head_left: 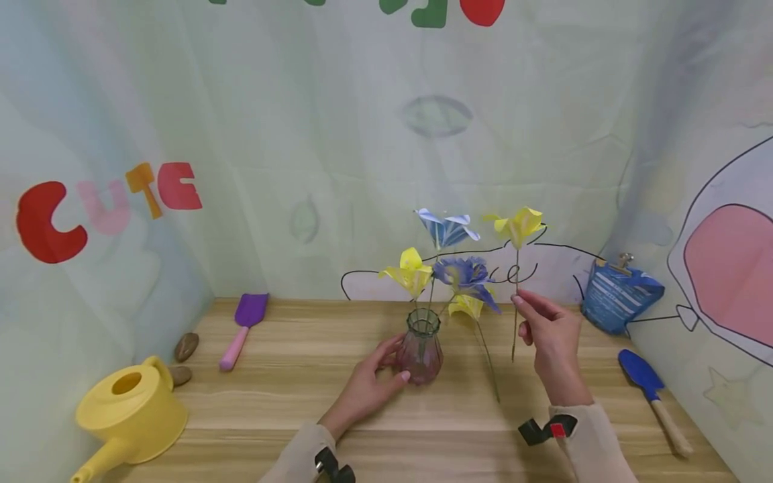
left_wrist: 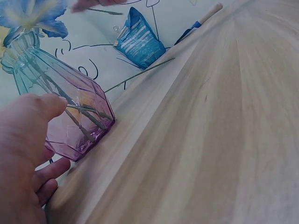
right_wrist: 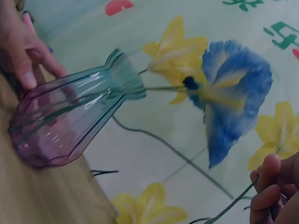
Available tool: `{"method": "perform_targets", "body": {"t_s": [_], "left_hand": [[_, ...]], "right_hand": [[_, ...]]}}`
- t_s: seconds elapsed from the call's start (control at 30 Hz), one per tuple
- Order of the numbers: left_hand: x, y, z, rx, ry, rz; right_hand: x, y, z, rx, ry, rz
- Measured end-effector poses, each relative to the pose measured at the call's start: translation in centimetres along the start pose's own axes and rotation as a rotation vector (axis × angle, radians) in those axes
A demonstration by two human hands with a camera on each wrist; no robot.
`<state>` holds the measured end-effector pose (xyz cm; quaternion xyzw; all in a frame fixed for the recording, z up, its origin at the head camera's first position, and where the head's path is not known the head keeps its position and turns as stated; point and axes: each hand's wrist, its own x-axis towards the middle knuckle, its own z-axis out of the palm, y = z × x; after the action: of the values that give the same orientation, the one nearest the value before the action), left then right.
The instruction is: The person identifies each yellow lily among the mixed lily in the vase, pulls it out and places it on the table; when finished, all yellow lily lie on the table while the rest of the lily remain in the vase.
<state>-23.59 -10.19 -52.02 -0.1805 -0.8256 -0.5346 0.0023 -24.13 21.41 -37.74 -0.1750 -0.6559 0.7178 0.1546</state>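
Beige sleeves (head_left: 297,457) lie nearest my head camera; I see the left hand (head_left: 370,381), half open, cupping the glass vase (head_left: 421,359) toward the desk's (head_left: 459,453) back edge, the right hand (head_left: 554,335) pinching a yellow lily (head_left: 521,227) upright beside it.

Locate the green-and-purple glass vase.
In the head view, the vase stands just right of centre on the wood-grain table, held by the left hand.

There was the left hand (head_left: 365,386), low, thumb parted from its curved fingers! And the right hand (head_left: 552,335), higher up, had thumb and fingers pinched, both forearms (head_left: 594,439) angled forward!
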Motion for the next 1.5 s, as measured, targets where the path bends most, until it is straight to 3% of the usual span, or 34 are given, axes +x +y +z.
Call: {"method": "perform_targets", "body": {"t_s": [0.4,0.57,0.8,0.97,1.3,1.5], "left_hand": [[0.1,0.0,0.0,0.002,0.002,0.01],[0.1,0.0,0.0,0.0,0.005,0.005],[0.0,0.0,0.1,0.003,0.004,-0.009],[0.0,0.2,0.0,0.002,-0.005,-0.013],[0.0,0.3,0.0,-0.007,-0.007,-0.024],[0.0,0.3,-0.1,-0.003,-0.01,-0.021]], "right_hand": [[2.0,4.8,-1.7,-0.001,0.053,0.072],[2.1,6.5,-2.2,-0.013,0.021,0.092],[2.2,8.5,-2.4,0.038,-0.077,0.194],[2.4,9.5,-2.1,0.048,-0.09,0.206],[2.5,10.5,-1.7,-0.069,-0.132,0.237],[2.5,10.6,-2.0,-0.173,-0.144,0.207]]}}
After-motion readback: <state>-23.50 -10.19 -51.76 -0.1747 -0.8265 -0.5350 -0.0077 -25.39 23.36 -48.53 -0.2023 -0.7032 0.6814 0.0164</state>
